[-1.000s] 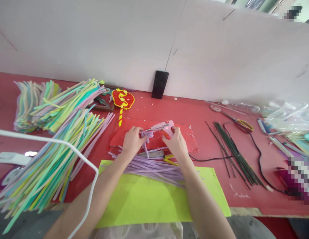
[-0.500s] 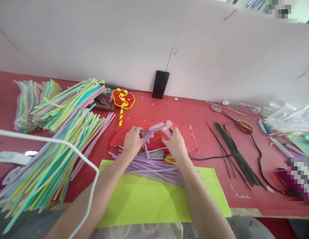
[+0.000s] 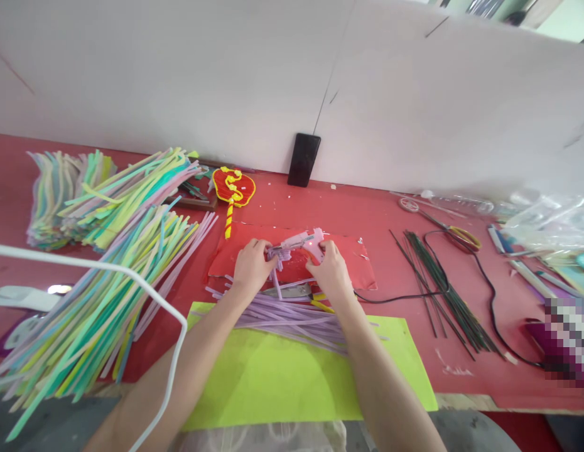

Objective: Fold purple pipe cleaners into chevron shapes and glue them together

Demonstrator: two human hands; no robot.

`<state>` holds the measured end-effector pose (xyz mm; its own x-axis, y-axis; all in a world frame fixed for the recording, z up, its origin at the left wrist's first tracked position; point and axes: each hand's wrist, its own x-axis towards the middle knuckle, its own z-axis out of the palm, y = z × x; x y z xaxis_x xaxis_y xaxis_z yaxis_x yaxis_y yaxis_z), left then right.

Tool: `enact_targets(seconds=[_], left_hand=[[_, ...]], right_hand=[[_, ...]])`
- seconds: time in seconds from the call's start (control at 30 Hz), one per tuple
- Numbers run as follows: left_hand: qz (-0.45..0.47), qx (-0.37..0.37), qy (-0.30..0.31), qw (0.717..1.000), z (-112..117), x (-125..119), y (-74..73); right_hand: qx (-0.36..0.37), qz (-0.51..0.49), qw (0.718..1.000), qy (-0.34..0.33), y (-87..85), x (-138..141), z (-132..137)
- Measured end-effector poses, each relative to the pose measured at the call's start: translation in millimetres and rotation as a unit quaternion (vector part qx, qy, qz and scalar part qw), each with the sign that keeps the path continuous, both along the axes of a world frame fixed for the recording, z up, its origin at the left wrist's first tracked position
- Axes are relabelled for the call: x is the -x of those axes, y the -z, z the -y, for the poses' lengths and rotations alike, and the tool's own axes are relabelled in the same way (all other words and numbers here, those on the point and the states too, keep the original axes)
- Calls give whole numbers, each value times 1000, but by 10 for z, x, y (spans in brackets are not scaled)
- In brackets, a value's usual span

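Note:
My left hand (image 3: 248, 267) pinches a small folded lilac pipe-cleaner piece (image 3: 279, 256) over a red felt mat (image 3: 358, 267). My right hand (image 3: 330, 271) is wrapped round a pink glue gun (image 3: 305, 242), whose nozzle points left and touches the lilac piece. A loose bundle of lilac pipe cleaners (image 3: 292, 317) lies under both wrists, partly on a lime green sheet (image 3: 282, 383). Yellow-handled pliers (image 3: 301, 294) lie between my hands, partly hidden.
Big piles of pastel pipe cleaners (image 3: 108, 263) fill the left of the red table. A red and yellow fan ornament (image 3: 233, 188) and a black phone (image 3: 304, 159) stand by the wall. Green wires (image 3: 443, 292), scissors (image 3: 454, 233), a black cord (image 3: 485, 301) and plastic bags (image 3: 546, 220) lie right.
My right hand has tilted the glue gun slightly and shifted it a little left toward the lilac piece. My left hand has stayed in place.

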<state>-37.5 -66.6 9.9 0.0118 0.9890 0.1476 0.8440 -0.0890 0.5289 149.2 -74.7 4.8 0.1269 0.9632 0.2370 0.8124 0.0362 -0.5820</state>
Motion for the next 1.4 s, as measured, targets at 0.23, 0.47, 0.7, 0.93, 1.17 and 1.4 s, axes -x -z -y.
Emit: enact_targets(seconds=[0.23, 0.47, 0.7, 0.93, 1.17, 1.4], left_hand=[[-4, -5, 3, 1000, 4, 6, 0], [-1, 4, 0, 1000, 5, -3, -7], [1, -7, 4, 1000, -1, 8, 17], [3, -4, 2, 1000, 1, 4, 19], [15, -2, 15, 1000, -24, 23, 26], [30, 1, 27, 999, -19, 37, 36]], right_hand=[[0, 3, 1000, 2, -6, -12, 16], [12, -2, 1000, 0, -33, -23, 30], [16, -3, 1000, -6, -43, -24, 46], [11, -11, 1000, 13, -92, -60, 65], [17, -23, 999, 22, -132, -113, 87], [22, -14, 999, 26, -115, -136, 93]])
